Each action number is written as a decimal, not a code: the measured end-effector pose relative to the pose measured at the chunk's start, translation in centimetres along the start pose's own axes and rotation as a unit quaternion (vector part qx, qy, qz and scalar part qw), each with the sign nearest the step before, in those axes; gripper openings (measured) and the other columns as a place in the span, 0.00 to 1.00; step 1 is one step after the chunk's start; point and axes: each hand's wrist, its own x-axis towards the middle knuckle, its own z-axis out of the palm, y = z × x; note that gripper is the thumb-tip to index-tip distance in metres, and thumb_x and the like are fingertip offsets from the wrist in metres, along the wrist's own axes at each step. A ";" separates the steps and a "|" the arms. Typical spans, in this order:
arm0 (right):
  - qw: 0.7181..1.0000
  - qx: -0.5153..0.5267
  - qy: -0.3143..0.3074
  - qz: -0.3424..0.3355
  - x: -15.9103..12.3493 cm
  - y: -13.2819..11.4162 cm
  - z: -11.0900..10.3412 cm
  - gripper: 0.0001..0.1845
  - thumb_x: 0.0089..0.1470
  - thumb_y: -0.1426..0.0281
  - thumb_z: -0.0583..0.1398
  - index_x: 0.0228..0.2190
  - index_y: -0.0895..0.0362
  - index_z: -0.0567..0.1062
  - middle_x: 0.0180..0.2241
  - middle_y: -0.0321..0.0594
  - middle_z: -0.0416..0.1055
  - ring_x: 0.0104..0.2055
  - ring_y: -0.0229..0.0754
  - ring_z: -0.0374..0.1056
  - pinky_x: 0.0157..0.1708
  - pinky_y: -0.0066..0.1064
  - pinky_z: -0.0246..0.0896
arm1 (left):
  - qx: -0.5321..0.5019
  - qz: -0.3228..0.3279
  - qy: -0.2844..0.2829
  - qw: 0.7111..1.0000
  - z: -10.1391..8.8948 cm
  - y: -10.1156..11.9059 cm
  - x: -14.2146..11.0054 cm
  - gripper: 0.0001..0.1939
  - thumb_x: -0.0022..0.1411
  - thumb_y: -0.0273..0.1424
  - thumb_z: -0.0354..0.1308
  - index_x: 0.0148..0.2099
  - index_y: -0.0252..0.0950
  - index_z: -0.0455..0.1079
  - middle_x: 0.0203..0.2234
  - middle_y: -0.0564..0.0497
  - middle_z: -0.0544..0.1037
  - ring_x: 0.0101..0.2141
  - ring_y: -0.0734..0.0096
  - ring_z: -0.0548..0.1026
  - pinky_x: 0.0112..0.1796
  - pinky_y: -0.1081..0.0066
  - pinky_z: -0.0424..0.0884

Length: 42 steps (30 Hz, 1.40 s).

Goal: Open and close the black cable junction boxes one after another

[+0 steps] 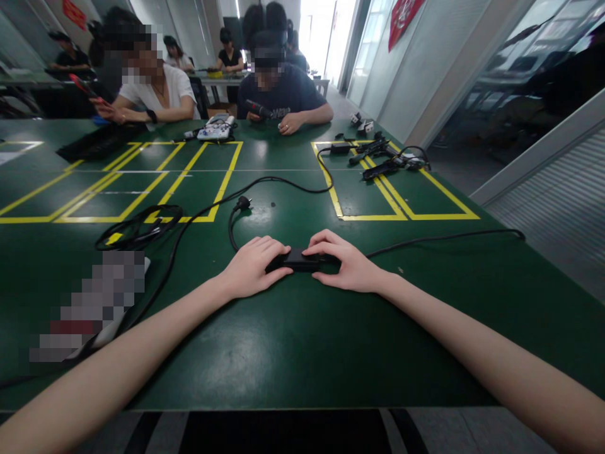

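Note:
A black power adapter (301, 260) lies on the green table in front of me, between my hands. My left hand (258, 266) grips its left end, thumb on the near side and fingers over the top. At the other end, my right hand (343, 261) pinches the adapter with thumb and fingertips. From the left side a short black cord curves away to a power plug (243, 203), which rests on the table. A long black cable (444, 238) leaves from under my right hand toward the right table edge.
A coiled black cable (142, 228) lies at left, beyond a blurred-out power strip (94, 306). Yellow tape marks the green table (265, 353). Black adapters and cables (378, 157) are piled at the far right. Two people sit opposite, near a white device (216, 129).

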 end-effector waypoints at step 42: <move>0.984 -0.163 -0.073 -0.026 0.3 -0.6 0.1 0.18 0.66 0.62 0.60 0.53 0.60 0.74 0.41 0.48 0.78 0.41 0.49 0.72 0.40 0.40 0.69 | 0.056 0.062 0.023 0.996 0.0 0.8 0.2 0.17 0.75 0.42 0.51 0.48 0.33 0.73 0.37 0.46 0.82 0.35 0.64 0.75 0.38 0.64 0.67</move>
